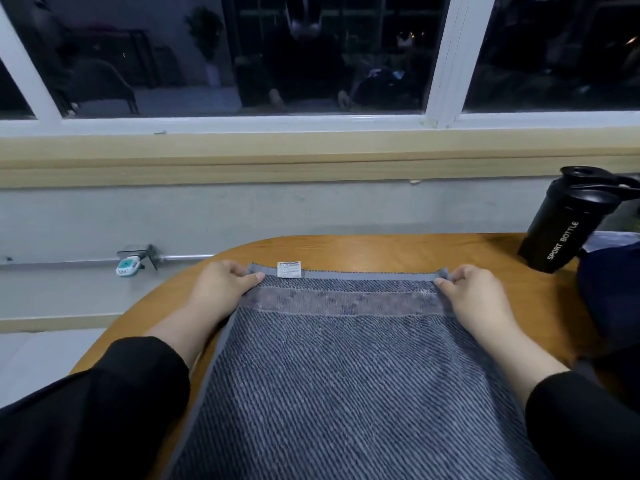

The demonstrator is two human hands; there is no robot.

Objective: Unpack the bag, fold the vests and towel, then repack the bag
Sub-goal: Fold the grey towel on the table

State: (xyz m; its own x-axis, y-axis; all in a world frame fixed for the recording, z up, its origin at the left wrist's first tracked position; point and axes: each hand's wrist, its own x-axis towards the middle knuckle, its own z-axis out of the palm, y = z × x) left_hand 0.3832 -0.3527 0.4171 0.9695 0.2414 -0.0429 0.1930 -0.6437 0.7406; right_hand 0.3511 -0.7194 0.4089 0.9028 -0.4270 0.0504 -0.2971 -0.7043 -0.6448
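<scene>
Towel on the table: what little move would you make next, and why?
Probably lift the far edge and draw it back toward the body to fold the towel in half. It lies flat on the table, and the left hand and right hand each pinch a far corner.

A black shaker [568, 225] marked "SPORT BOTTLE" stands at two o'clock on the rounded wooden bench [398, 252], leaning in the wide-angle view. At ten o'clock, off the bench, a small white-and-teal device [127, 265] sits against a metal bracket [142, 253]. A white-framed window [446, 64] spans twelve o'clock.
</scene>
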